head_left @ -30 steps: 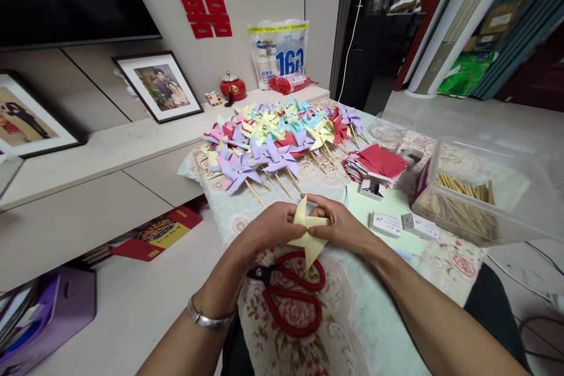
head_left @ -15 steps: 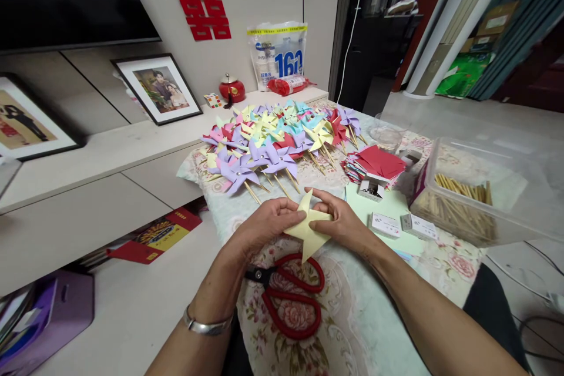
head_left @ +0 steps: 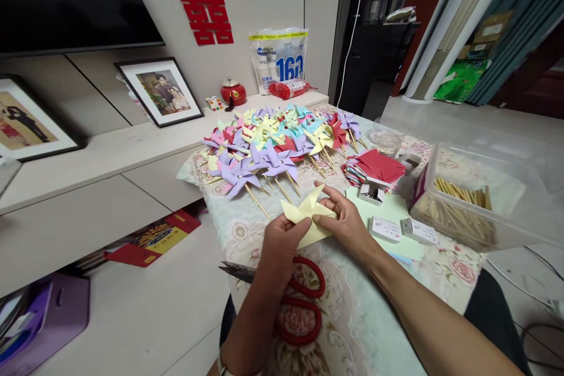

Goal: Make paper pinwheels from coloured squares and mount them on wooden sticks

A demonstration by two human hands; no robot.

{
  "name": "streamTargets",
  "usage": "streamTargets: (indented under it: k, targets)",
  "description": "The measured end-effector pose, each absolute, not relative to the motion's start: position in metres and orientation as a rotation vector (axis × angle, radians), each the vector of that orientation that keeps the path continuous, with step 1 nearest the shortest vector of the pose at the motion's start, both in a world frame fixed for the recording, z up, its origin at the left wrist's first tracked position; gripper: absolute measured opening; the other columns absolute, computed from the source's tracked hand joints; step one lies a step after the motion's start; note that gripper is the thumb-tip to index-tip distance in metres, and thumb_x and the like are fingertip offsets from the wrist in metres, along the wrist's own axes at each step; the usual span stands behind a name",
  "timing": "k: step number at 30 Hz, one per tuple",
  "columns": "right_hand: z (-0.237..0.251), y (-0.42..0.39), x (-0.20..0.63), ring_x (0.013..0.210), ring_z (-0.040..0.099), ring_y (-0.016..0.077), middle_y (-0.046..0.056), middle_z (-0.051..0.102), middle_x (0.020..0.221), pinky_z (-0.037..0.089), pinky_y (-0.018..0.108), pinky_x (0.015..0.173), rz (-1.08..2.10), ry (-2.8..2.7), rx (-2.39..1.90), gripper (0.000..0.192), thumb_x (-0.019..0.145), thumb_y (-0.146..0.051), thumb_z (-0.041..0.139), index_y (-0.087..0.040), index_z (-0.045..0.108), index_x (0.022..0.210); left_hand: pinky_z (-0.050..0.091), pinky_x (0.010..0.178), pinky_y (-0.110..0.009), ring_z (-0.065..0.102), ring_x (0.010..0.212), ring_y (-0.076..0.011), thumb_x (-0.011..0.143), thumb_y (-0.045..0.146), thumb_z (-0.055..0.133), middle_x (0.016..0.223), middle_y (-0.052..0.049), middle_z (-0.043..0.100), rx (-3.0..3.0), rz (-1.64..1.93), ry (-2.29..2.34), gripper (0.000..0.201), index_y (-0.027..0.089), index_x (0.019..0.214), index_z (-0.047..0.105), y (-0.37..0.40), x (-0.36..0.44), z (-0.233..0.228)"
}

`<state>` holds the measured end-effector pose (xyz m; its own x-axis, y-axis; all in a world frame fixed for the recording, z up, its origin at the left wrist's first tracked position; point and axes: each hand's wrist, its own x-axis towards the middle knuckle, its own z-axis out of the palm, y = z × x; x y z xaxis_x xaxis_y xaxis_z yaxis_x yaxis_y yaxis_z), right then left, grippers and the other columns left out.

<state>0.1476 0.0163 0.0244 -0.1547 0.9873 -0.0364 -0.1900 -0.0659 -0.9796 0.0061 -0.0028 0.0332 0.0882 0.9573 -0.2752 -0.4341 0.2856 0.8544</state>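
Observation:
A pale yellow paper pinwheel (head_left: 312, 205), its points folded toward the middle, is held off the tablecloth between both hands. My left hand (head_left: 284, 241) grips its lower left, the thumb pressed near the centre. From the right, my right hand (head_left: 341, 220) pinches it, with the thumb at the centre and fingers behind. No stick shows on this pinwheel. Red-handled scissors (head_left: 304, 320) lie on the cloth below, partly covered by my left wrist. Past my hands are many finished pinwheels (head_left: 273, 155) on sticks, in purple, yellow, red, pink and blue.
Right of my hands lie a stack of red and coloured paper (head_left: 379, 165), an opened small box (head_left: 371, 191) and white boxes (head_left: 385, 229). A clear plastic tub (head_left: 458, 229) holds wooden sticks. Framed photos (head_left: 159, 92) stand on the white cabinet (head_left: 110, 155) at left.
My left hand has shifted right and lower on the paper, its forearm now crossing the scissors. The pinwheel has turned, and more of its points are folded inward.

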Motion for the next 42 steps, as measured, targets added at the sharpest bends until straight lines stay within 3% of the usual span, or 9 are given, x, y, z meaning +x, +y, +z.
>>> streamTargets:
  k: [4, 8, 12, 19, 22, 26, 34, 42]
  targets:
    - [0.026, 0.016, 0.146, 0.063, 0.059, 0.0134, 0.0, 0.064, 0.087, 0.046, 0.026, 0.058, 1.453, -1.151, -1.038, 0.074, 0.07, -0.026, 0.073, -0.022, 0.046, 0.139, 0.053, 0.071, -0.03, 0.07, 0.067, -0.0201, 0.064, 0.029, 0.083, 0.072, -0.004, 0.076, 0.673, 1.219, 1.086, 0.033, 0.01, 0.092, 0.077, -0.004, 0.01, 0.029]
    - [0.025, 0.018, 0.148, 0.07, 0.061, 0.0143, 0.001, 0.065, 0.089, 0.047, 0.027, 0.063, 1.456, -1.198, -1.015, 0.065, 0.07, -0.025, 0.075, -0.02, 0.054, 0.131, 0.052, 0.062, -0.028, 0.07, 0.065, -0.0211, 0.066, 0.029, 0.081, 0.069, -0.003, 0.076, 0.706, 1.205, 1.14, 0.031, 0.011, 0.091, 0.077, -0.005, 0.005, 0.03]
    - [0.02, 0.021, 0.152, 0.078, 0.062, 0.0149, 0.002, 0.066, 0.092, 0.049, 0.029, 0.071, 1.428, -1.185, -0.963, 0.057, 0.073, -0.026, 0.077, -0.02, 0.059, 0.126, 0.054, 0.067, -0.029, 0.071, 0.067, -0.0212, 0.065, 0.027, 0.082, 0.075, -0.005, 0.078, 0.718, 1.179, 1.109, 0.034, 0.01, 0.094, 0.076, -0.002, -0.005, 0.034]
    - [0.016, 0.023, 0.157, 0.1, 0.059, 0.0188, 0.005, 0.06, 0.125, 0.05, 0.031, 0.076, 1.172, -1.397, -0.886, 0.038, 0.079, -0.022, 0.075, -0.032, 0.073, 0.116, 0.053, 0.06, -0.027, 0.069, 0.064, -0.0192, 0.057, 0.03, 0.088, 0.078, -0.009, 0.077, 0.633, 1.124, 1.021, 0.04, 0.009, 0.089, 0.075, 0.01, -0.028, 0.034]
    - [0.018, 0.021, 0.159, 0.116, 0.056, 0.0228, 0.003, 0.053, 0.14, 0.049, 0.038, 0.09, 1.079, -1.565, -0.844, 0.028, 0.084, -0.021, 0.071, -0.035, 0.076, 0.108, 0.053, 0.058, -0.026, 0.067, 0.062, -0.0174, 0.054, 0.033, 0.09, 0.076, -0.009, 0.077, 0.627, 1.108, 1.048, 0.04, 0.009, 0.083, 0.074, 0.013, -0.034, 0.034]
    - [0.023, 0.019, 0.159, 0.134, 0.044, 0.0261, 0.002, 0.051, 0.145, 0.032, 0.048, 0.112, 0.944, -1.775, -0.887, 0.018, 0.087, -0.021, 0.069, -0.033, 0.078, 0.099, 0.054, 0.061, -0.027, 0.066, 0.06, -0.017, 0.053, 0.033, 0.089, 0.075, -0.008, 0.076, 0.644, 1.082, 1.046, 0.042, 0.009, 0.085, 0.075, 0.015, -0.037, 0.036]
    - [0.025, 0.018, 0.157, 0.13, 0.047, 0.0272, 0.008, 0.054, 0.135, 0.033, 0.048, 0.11, 0.894, -1.852, -0.949, 0.005, 0.087, -0.027, 0.07, -0.025, 0.074, 0.089, 0.045, 0.053, -0.022, 0.058, 0.051, -0.0114, 0.056, 0.031, 0.086, 0.065, -0.005, 0.072, 0.712, 1.077, 1.068, 0.034, 0.009, 0.08, 0.076, 0.013, -0.027, 0.03]
    - [0.028, 0.019, 0.155, 0.129, 0.048, 0.0273, 0.01, 0.056, 0.131, 0.034, 0.046, 0.108, 0.929, -1.866, -0.883, 0.011, 0.088, -0.031, 0.069, -0.022, 0.072, 0.083, 0.043, 0.05, -0.021, 0.057, 0.051, -0.0115, 0.062, 0.031, 0.081, 0.061, -0.003, 0.07, 0.8, 1.059, 1.137, 0.032, 0.008, 0.084, 0.075, 0.011, -0.019, 0.027]
